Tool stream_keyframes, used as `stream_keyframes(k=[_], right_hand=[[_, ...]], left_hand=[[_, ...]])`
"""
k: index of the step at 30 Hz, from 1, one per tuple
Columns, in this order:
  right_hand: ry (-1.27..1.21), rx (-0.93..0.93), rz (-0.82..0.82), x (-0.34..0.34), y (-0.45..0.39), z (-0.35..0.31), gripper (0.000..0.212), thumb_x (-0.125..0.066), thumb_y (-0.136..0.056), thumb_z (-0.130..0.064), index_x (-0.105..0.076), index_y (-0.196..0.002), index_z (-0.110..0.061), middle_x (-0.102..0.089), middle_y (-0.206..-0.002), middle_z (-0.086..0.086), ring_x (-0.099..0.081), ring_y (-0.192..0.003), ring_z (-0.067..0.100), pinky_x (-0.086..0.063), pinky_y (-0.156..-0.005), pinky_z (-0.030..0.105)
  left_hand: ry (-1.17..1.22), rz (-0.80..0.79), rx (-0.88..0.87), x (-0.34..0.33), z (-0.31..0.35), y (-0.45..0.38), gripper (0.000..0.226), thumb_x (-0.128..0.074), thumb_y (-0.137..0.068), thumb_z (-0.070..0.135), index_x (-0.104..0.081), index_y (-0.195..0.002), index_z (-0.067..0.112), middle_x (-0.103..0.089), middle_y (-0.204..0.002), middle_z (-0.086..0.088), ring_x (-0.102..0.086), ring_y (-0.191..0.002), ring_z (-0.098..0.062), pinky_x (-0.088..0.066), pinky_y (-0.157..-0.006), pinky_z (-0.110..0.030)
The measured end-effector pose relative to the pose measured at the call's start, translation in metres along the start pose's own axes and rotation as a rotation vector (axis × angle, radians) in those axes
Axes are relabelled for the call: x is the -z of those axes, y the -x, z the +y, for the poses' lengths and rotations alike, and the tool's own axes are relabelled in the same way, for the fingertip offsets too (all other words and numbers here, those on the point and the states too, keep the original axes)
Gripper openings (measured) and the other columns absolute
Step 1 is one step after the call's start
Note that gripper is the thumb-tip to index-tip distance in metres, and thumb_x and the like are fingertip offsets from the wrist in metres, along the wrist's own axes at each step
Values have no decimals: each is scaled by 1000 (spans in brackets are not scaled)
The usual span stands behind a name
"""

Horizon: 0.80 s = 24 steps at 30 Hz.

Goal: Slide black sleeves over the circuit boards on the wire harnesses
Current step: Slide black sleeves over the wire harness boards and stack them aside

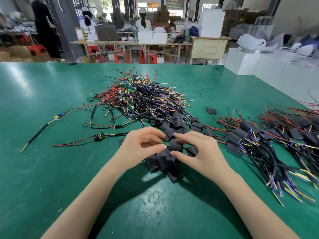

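Over the green table's near middle, my left hand (141, 145) pinches the end of a small green circuit board (165, 143). My right hand (196, 150) holds a black sleeve (176, 146) that covers most of that board; only the board's left tip shows. Loose black sleeves (160, 161) lie in a heap right under both hands, with more of them (177, 123) just behind. A tangled pile of bare harnesses (138, 99) with red, black, yellow and purple wires sits beyond the hands. Harnesses with sleeves on them (255, 140) lie in a pile at the right.
Single harnesses lie apart at the left: one with a blue and yellow part (98, 136), one (57, 116) farther left. One stray sleeve (211, 111) lies at mid-right. White boxes (250, 64) stand past the table's right edge. People work at benches far behind.
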State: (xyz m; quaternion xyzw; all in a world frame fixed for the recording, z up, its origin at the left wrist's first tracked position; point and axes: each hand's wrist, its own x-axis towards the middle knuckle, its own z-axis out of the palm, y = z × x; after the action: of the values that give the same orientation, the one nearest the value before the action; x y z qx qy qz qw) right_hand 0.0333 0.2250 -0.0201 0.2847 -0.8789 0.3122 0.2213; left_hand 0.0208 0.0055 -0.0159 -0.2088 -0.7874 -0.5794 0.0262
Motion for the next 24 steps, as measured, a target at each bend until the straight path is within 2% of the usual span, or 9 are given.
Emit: stream_keyframes(k=[3,6,8,11,17,20,24], right_hand=[[244,-64,-87,3,0,4,43,-72,-74,-56,-71,-105,-26,-69,-84,-9,-61,-83,17,-41,-74,31],[337,-34,-113,-1,1,2,32,-68,-78,-54,-66,-82,-23,-63,-72,-9,-55,-76,19,-27,-67,29],[348,-30,-85,-4,1,-1,29,-70,-78,-47,-62,-77,-20,-56,-68,-9,-53,-73,21,-25,-66,29],[352,-13,-77,-6,2,-4,25,-71,-77,-42,-66,-84,-19,-55,-69,-9,-55,-74,23,-32,-64,30],[467,-1,-210,-8,2,-3,36,-57,-86,-49,-67,-99,-17,-64,-83,-2,-56,-87,23,-38,-73,33],[361,-32,-182,-4,0,-4,27,-59,-87,-44,-67,-99,-21,-62,-80,-5,-55,-84,22,-33,-69,32],[272,-85,-126,0,-1,-5,19,-61,-86,-30,-70,-102,-23,-63,-76,-4,-55,-80,23,-35,-66,33]], left_hand=[[15,80,2,1,-2,-1,22,-82,-73,3,-71,-89,12,-75,-84,-6,-70,-73,-13,-57,-77,-24],[1,105,5,-3,-5,-1,18,-83,-71,3,-71,-82,11,-76,-81,-3,-71,-72,-11,-55,-72,-20],[-9,112,4,-4,-6,-1,18,-83,-71,3,-71,-82,9,-75,-80,-1,-71,-72,-12,-54,-70,-18],[-27,110,-5,-6,-8,0,19,-84,-70,4,-70,-82,10,-75,-80,-1,-72,-73,-13,-55,-72,-21],[-43,102,16,-9,-11,0,20,-85,-69,5,-71,-82,11,-75,-80,0,-71,-72,-11,-53,-70,-18],[81,80,56,-5,-7,1,17,-81,-74,2,-73,-87,10,-76,-83,-4,-71,-74,-11,-54,-72,-19],[210,34,90,-3,-2,0,19,-76,-78,-2,-75,-93,10,-76,-89,-8,-71,-78,-15,-54,-74,-21]])
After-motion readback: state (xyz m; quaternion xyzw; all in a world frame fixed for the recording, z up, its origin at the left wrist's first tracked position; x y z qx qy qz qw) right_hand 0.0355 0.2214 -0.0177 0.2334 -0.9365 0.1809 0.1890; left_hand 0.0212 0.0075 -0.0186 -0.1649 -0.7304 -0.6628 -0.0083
